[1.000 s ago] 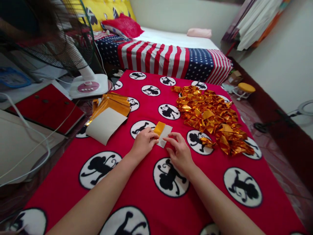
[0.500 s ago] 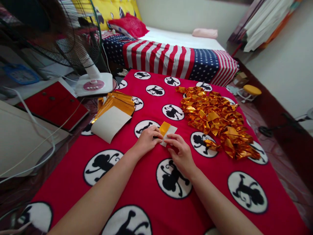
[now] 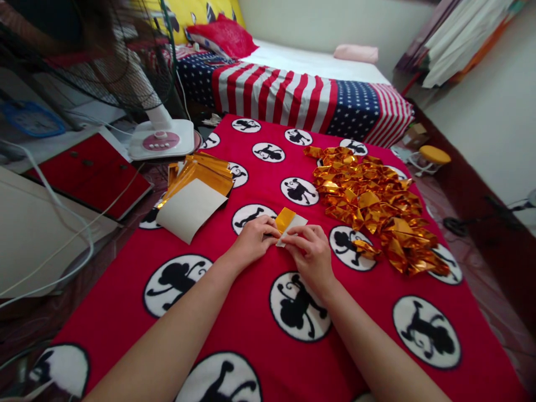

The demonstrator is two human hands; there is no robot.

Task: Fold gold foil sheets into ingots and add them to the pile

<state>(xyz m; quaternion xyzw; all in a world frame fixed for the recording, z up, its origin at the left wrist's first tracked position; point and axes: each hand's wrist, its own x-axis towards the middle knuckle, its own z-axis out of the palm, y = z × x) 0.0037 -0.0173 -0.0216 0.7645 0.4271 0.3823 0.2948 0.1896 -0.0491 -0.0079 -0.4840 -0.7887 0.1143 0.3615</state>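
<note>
Between my hands lies a partly folded sheet of gold foil paper (image 3: 286, 219), gold on its left part and whitish on its right. My left hand (image 3: 256, 239) pinches its near left edge. My right hand (image 3: 310, 249) is closed on the near right part, thumb and fingers together at the pale flap. To the left is a stack of gold foil sheets (image 3: 193, 209), the top one with its pale back up. On the right spreads a heap of folded gold foil pieces (image 3: 372, 201), with one loose piece (image 3: 365, 249) at its near side.
A red cloth with monkey prints (image 3: 251, 290) covers the surface I work on. A standing fan (image 3: 161, 137) is at the far left beside a red board (image 3: 90, 176). Behind is a bed with a striped and starred cover (image 3: 276, 97). A yellow stool (image 3: 434, 154) stands far right.
My right hand has moved in closer over the pale flap, its fingers now pressed together on it. The left hand keeps its pinch. The view has shifted slightly.
</note>
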